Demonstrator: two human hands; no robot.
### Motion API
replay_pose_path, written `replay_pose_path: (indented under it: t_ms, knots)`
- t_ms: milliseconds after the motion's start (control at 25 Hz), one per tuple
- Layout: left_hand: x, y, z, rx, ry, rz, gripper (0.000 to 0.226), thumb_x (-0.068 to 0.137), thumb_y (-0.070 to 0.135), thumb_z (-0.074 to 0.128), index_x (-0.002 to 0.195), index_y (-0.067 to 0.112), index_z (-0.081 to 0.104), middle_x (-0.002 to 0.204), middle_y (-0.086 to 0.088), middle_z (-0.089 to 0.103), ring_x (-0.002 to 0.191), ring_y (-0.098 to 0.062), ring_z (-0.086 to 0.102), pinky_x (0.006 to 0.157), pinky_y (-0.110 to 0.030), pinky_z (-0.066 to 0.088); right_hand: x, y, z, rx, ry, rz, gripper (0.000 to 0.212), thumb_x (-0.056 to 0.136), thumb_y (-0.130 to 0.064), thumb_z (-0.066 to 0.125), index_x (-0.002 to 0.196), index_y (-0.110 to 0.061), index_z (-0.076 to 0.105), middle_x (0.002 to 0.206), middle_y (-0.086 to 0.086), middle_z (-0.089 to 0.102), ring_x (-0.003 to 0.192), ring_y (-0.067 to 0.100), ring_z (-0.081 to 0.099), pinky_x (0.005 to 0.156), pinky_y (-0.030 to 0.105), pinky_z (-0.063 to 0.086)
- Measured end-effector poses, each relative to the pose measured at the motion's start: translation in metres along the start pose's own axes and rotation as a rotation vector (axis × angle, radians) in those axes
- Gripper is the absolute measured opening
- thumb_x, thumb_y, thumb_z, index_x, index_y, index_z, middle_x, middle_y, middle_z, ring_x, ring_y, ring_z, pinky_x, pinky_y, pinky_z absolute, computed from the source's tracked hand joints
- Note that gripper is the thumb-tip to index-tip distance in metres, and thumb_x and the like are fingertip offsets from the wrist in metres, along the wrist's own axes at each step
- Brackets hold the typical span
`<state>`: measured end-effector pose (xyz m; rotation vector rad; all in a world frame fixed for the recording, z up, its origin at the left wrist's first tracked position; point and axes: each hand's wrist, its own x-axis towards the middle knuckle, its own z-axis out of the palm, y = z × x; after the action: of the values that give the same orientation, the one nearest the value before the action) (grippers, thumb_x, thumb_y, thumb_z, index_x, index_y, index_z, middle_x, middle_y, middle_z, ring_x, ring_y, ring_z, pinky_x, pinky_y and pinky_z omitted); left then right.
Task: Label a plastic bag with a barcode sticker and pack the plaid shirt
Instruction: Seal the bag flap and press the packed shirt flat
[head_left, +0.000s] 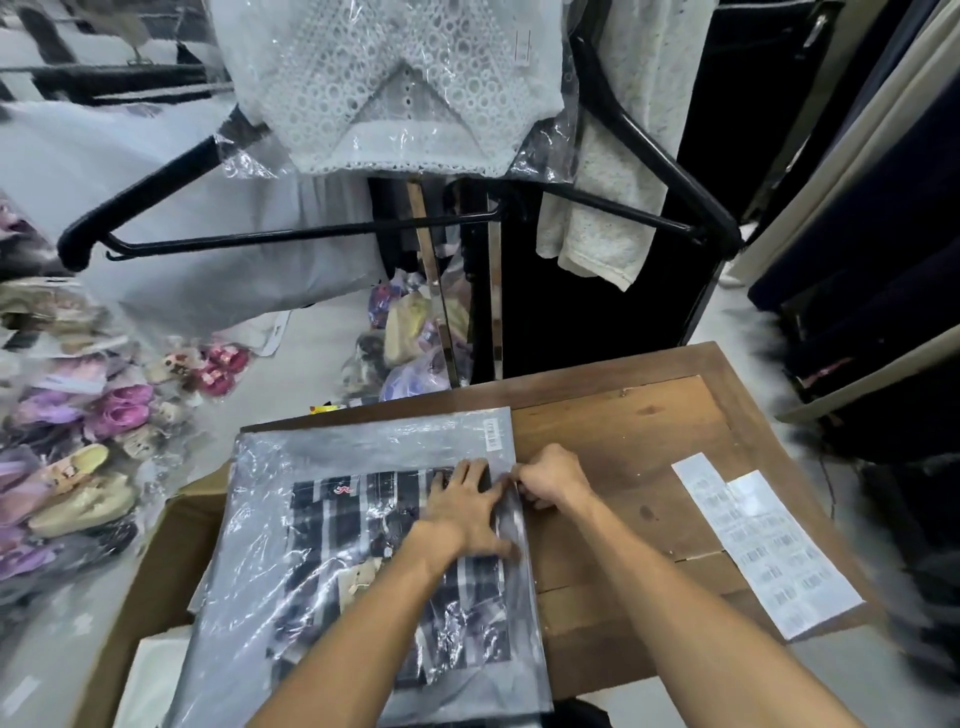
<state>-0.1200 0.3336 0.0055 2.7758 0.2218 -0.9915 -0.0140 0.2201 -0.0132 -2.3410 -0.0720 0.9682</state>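
A clear plastic bag (291, 519) lies flat on the left part of the wooden table (639, 436). Inside it sits the folded dark plaid shirt (353, 525). A small barcode sticker (492, 429) is stuck on the bag's far right corner. My left hand (462, 506) presses flat on the bag over the shirt, fingers spread. My right hand (550, 478) pinches the bag's right edge, just beside the left hand's fingertips. A sheet of barcode stickers (769, 545) lies on the table to the right.
An open cardboard box (156, 571) stands below the table's left edge. Bagged shoes (88, 467) are piled on the floor at left. Black hangers (291, 234) with bagged white garments (395, 88) hang straight ahead. Dark clothes hang at right.
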Motion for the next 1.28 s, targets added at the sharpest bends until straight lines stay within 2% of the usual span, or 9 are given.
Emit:
replay_pose_path:
  t_ms: [120,240,400,640,840,1040,1120,1200,1280]
  knots:
    - [0.003,0.001,0.001,0.042,-0.007,0.002,0.119,0.077,0.078,0.064,0.164,0.038,-0.006,0.172,-0.010,0.000,0.159,-0.034,-0.002,0.126,-0.062,0.008,-0.003,0.004,0.005,-0.092,0.055,-0.056,0.043,0.084,-0.046,0.069,0.077,-0.005,0.075,0.078,0.012,0.076,0.074,0.030,0.074,0.073,0.037,0.062]
    - [0.004,-0.001,-0.002,0.046,-0.016,-0.009,0.123,0.072,0.083,0.064,0.165,0.036,-0.001,0.173,-0.007,-0.003,0.159,-0.033,-0.003,0.127,-0.060,0.008,-0.009,0.010,0.007,-0.121,0.066,-0.089,0.040,0.083,-0.045,0.067,0.080,-0.006,0.076,0.085,0.013,0.076,0.084,0.034,0.072,0.075,0.034,0.058]
    - [0.005,-0.001,0.007,0.068,-0.044,-0.030,0.143,0.056,0.091,0.068,0.163,0.036,-0.009,0.173,-0.006,-0.012,0.160,-0.032,-0.010,0.126,-0.062,0.003,-0.021,0.019,0.011,-0.136,0.088,-0.121,0.043,0.086,-0.046,0.063,0.084,-0.006,0.079,0.085,0.014,0.077,0.085,0.036,0.072,0.074,0.032,0.056]
    - [0.001,0.005,0.008,0.096,0.001,-0.037,0.139,0.063,0.090,0.064,0.163,0.034,-0.015,0.172,-0.009,-0.020,0.159,-0.035,-0.017,0.125,-0.063,-0.004,-0.039,0.034,0.014,-0.144,0.090,-0.105,0.033,0.087,-0.038,0.067,0.084,-0.008,0.080,0.090,0.016,0.078,0.092,0.036,0.072,0.072,0.028,0.049]
    - [0.002,0.006,0.005,0.088,0.020,-0.029,0.137,0.066,0.088,0.064,0.163,0.032,-0.014,0.172,-0.011,-0.018,0.159,-0.036,-0.016,0.124,-0.065,-0.003,-0.056,0.051,0.020,-0.137,0.114,-0.094,0.021,0.085,-0.030,0.070,0.078,-0.013,0.080,0.088,0.010,0.079,0.091,0.030,0.073,0.078,0.032,0.055]
    - [0.000,0.005,0.011,0.043,0.139,0.019,0.135,0.068,0.086,0.064,0.165,0.025,-0.009,0.173,-0.015,-0.009,0.159,-0.039,-0.007,0.124,-0.065,0.003,-0.066,0.056,0.024,-0.159,0.110,-0.066,0.020,0.088,-0.028,0.069,0.089,-0.011,0.081,0.094,0.012,0.079,0.094,0.029,0.072,0.078,0.031,0.053]
    - [-0.011,0.009,0.015,0.044,0.274,0.070,0.127,0.075,0.080,0.064,0.165,0.020,-0.003,0.173,-0.017,-0.001,0.160,-0.037,-0.002,0.126,-0.060,0.005,-0.064,0.057,0.023,-0.131,0.094,-0.047,0.021,0.088,-0.026,0.068,0.090,-0.009,0.080,0.093,0.012,0.079,0.093,0.028,0.072,0.077,0.031,0.052]
    - [-0.025,0.012,0.021,0.069,0.386,0.147,0.107,0.083,0.075,0.060,0.163,0.016,0.020,0.170,-0.015,0.016,0.158,-0.033,0.009,0.127,-0.055,0.010,-0.060,0.057,0.021,-0.110,0.053,-0.026,0.022,0.087,-0.028,0.069,0.088,-0.008,0.080,0.088,0.010,0.079,0.090,0.026,0.073,0.070,0.028,0.050]
    - [-0.040,0.015,0.028,0.100,0.344,0.197,0.095,0.083,0.075,0.059,0.156,0.019,0.037,0.168,-0.013,0.022,0.157,-0.032,0.012,0.125,-0.057,0.012,-0.057,0.056,0.018,-0.122,0.020,-0.016,0.024,0.086,-0.029,0.069,0.083,-0.007,0.077,0.079,0.006,0.076,0.082,0.025,0.071,0.066,0.027,0.046]
